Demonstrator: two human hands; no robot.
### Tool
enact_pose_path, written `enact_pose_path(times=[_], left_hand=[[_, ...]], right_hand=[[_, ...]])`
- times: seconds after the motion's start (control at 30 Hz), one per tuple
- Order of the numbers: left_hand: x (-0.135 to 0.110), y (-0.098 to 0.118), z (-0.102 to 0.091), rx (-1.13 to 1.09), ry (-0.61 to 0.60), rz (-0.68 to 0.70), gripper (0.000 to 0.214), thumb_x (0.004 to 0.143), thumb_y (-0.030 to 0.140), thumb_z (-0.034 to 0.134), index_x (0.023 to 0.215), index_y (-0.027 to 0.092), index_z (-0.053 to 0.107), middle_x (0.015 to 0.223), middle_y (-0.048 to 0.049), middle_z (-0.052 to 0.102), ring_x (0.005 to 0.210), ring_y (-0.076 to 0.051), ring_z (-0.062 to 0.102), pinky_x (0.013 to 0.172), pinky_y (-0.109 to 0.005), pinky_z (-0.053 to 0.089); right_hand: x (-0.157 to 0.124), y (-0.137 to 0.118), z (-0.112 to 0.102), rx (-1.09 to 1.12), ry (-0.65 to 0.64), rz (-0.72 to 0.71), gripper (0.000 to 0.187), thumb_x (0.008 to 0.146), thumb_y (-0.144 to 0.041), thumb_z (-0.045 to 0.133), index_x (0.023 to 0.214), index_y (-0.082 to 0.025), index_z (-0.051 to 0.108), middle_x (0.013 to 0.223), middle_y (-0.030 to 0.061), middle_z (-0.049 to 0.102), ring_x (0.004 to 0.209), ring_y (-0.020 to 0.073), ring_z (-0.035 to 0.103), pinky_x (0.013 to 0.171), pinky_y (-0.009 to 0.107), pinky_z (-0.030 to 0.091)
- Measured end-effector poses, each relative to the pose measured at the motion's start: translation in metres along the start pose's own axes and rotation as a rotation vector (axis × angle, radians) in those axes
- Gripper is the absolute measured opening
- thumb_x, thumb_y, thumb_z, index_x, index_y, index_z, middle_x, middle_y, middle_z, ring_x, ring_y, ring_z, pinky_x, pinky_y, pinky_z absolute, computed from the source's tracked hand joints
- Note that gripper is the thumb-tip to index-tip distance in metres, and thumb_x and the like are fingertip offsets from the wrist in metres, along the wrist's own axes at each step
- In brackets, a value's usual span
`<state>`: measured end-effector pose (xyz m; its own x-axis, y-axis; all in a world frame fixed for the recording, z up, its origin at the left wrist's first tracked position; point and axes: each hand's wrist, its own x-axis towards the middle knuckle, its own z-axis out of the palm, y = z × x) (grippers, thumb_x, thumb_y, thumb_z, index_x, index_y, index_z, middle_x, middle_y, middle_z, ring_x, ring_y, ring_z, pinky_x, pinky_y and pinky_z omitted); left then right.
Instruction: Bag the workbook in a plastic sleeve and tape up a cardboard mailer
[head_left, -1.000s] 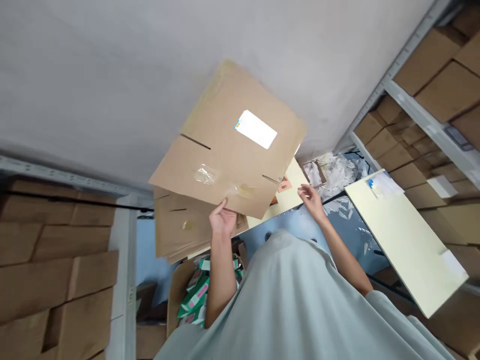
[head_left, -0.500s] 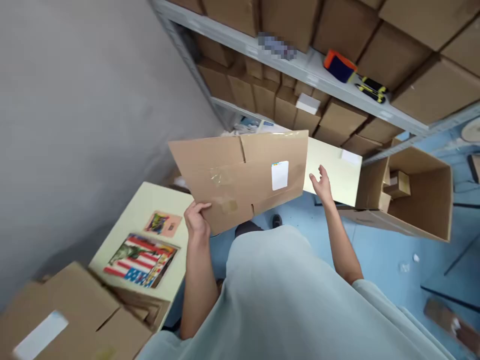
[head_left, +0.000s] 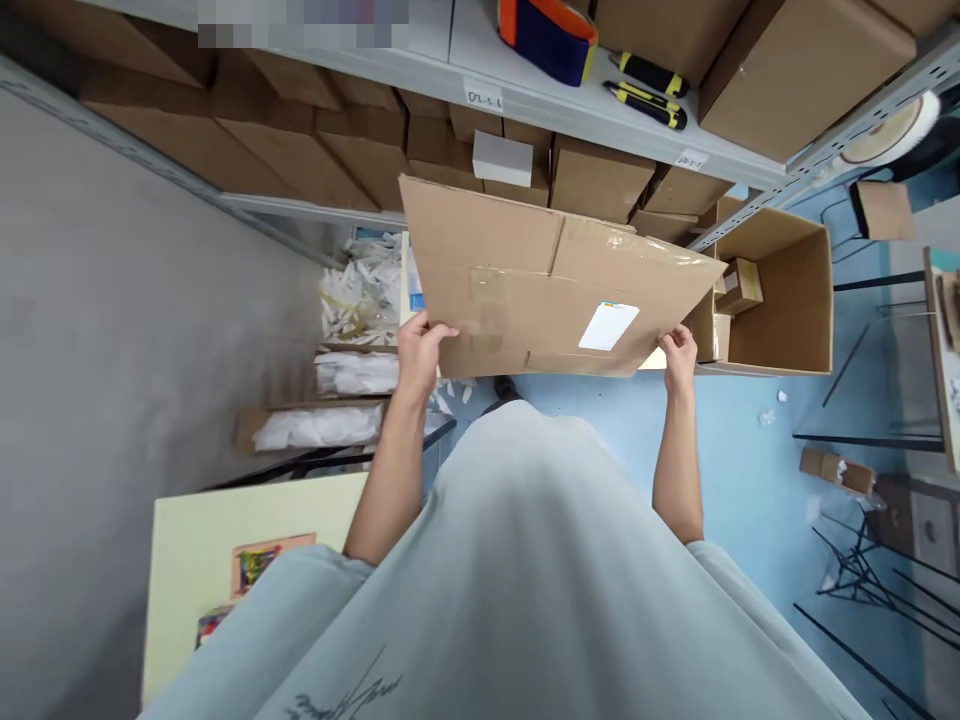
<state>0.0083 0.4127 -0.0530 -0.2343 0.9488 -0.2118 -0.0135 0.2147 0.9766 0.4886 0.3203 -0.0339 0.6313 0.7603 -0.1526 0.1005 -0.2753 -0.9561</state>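
Note:
A flattened cardboard box (head_left: 517, 300) is held up in front of me, with a white label (head_left: 609, 326) on its lower right part and clear tape along one edge. My left hand (head_left: 421, 358) pinches its lower left corner, thumb lying on the near face. At the lower right corner, the fingers of my right hand (head_left: 679, 355) are closed on the edge. The cardboard covers most of a pale table behind it.
A metal shelf (head_left: 577, 115) with cardboard boxes, box cutters (head_left: 649, 90) and a tape roll spans the top. An open carton (head_left: 817, 300) stands right. Packing material (head_left: 367, 290) lies left; a pale table (head_left: 195, 540) with colourful pictures is lower left. Blue floor shows below.
My right hand, empty and open before, now grips the right edge of the flattened box. The view has swung left-to-right toward the shelf, and the cardboard has moved with my left hand.

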Motion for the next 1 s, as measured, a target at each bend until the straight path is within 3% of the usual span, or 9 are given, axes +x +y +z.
enact_pose_path(times=[0.13,0.23,0.37,0.53,0.7,0.83,1.0], left_hand=[[0.048,-0.004,0.032,0.058,-0.115,0.024,0.027,0.069,0.029,0.074,0.094,0.022,0.067,0.1,-0.0047,0.076,0.102,-0.027,0.072,0.1,-0.04,0.061],[0.071,-0.009,0.05,0.047,-0.179,0.02,0.04,0.072,0.031,0.081,0.108,0.023,0.067,0.119,-0.011,0.079,0.124,-0.031,0.074,0.121,-0.047,0.056],[0.088,-0.015,0.061,-0.049,-0.227,-0.045,0.061,0.069,0.032,0.09,0.124,0.023,0.065,0.14,-0.0162,0.077,0.142,-0.032,0.07,0.133,-0.049,0.048],[0.099,-0.011,0.066,-0.071,-0.218,-0.097,0.059,0.067,0.028,0.087,0.122,0.025,0.068,0.137,-0.0133,0.079,0.136,-0.033,0.072,0.128,-0.048,0.053],[0.094,0.006,0.078,-0.034,-0.286,-0.049,0.047,0.076,0.034,0.079,0.122,0.023,0.075,0.138,-0.0125,0.08,0.142,-0.036,0.069,0.124,-0.048,0.057],[0.071,0.027,0.084,-0.038,-0.254,-0.003,0.059,0.081,0.043,0.088,0.135,0.024,0.075,0.154,-0.0145,0.074,0.148,-0.036,0.068,0.126,-0.048,0.057],[0.021,0.078,0.084,0.115,-0.131,0.065,0.051,0.096,0.059,0.083,0.131,0.022,0.078,0.144,-0.0137,0.078,0.138,-0.033,0.074,0.116,-0.045,0.063]], right_hand=[[0.001,-0.013,0.007,-0.005,0.123,-0.002,0.039,0.064,-0.034,0.072,0.101,-0.024,0.064,0.092,-0.0009,0.072,0.095,0.0196,0.067,0.096,0.038,0.06],[0.0,-0.016,0.02,-0.059,0.149,0.0,0.037,0.066,-0.035,0.069,0.1,-0.023,0.065,0.096,0.0018,0.074,0.1,0.0215,0.068,0.104,0.043,0.059],[-0.001,-0.02,0.031,-0.139,0.074,0.032,0.044,0.071,-0.038,0.068,0.112,-0.021,0.068,0.111,0.0098,0.08,0.115,0.0266,0.071,0.115,0.05,0.058],[0.003,-0.028,0.03,-0.185,-0.101,0.027,0.051,0.082,-0.049,0.071,0.126,-0.023,0.071,0.136,0.0155,0.081,0.131,0.0275,0.07,0.127,0.052,0.051],[0.016,-0.035,0.023,-0.215,-0.318,0.143,0.048,0.084,-0.064,0.078,0.11,-0.023,0.078,0.127,0.0136,0.084,0.132,0.031,0.071,0.13,0.061,0.05],[0.031,-0.05,0.003,-0.262,-0.516,0.214,0.057,0.082,-0.077,0.083,0.099,-0.022,0.083,0.111,0.0112,0.086,0.12,0.0336,0.076,0.123,0.066,0.057],[0.052,-0.098,-0.02,-0.263,-0.485,0.051,0.063,0.102,-0.081,0.069,0.131,-0.028,0.087,0.119,0.0105,0.087,0.113,0.0301,0.081,0.108,0.055,0.067]])
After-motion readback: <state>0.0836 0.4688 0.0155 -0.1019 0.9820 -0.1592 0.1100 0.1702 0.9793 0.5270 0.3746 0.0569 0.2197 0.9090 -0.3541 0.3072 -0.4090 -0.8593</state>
